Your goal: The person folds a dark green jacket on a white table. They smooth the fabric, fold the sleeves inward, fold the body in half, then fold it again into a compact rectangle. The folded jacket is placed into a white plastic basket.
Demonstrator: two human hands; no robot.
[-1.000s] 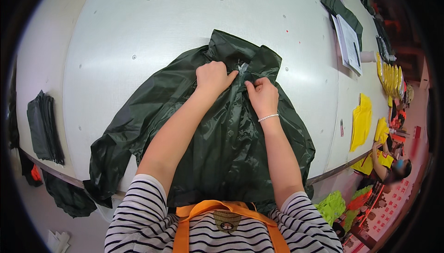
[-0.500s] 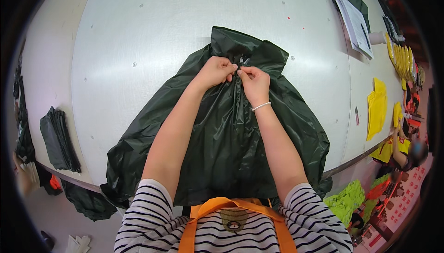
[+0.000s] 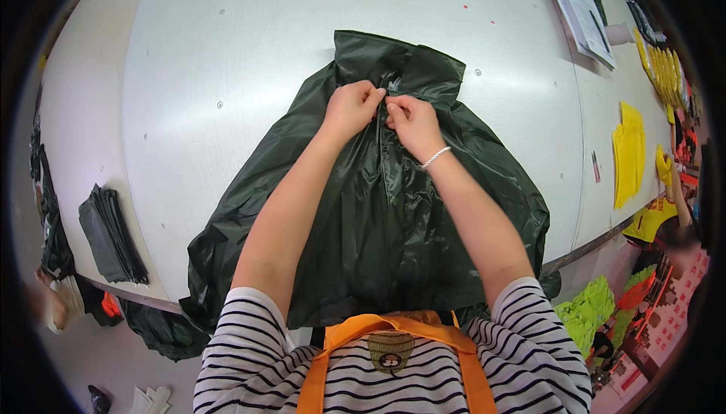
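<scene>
The broad pale desk [image 3: 189, 43] gives a flat bed for the glossy dark green rain jacket [image 3: 344, 251], which lies front up at the near edge with its collar pointing away, seemingly so that the front opening runs straight up the middle within easy reach of both arms. To the left, a stack of folded dark green pieces [image 3: 112, 236] sits near the desk's edge, apart from the jacket, and so leaves room for the sleeve. On the far right, papers [image 3: 575, 15] and a folded yellow garment [image 3: 629, 155] lie well apart from the jacket, probably to keep the middle free; yellow packets [image 3: 659, 74] are lined up beyond them. The left hand [image 3: 350, 111] pinches the jacket just below the collar, thumb against bent fingers, and the right hand [image 3: 416, 123] pinches right beside it, likely so that the two edges stay close; whatever sits between the fingertips is hidden. Near the yellow garment lies a slim tool [image 3: 596, 166], too small to identify; a dark pen [image 3: 600, 27] rests on the papers, handy for writing.
</scene>
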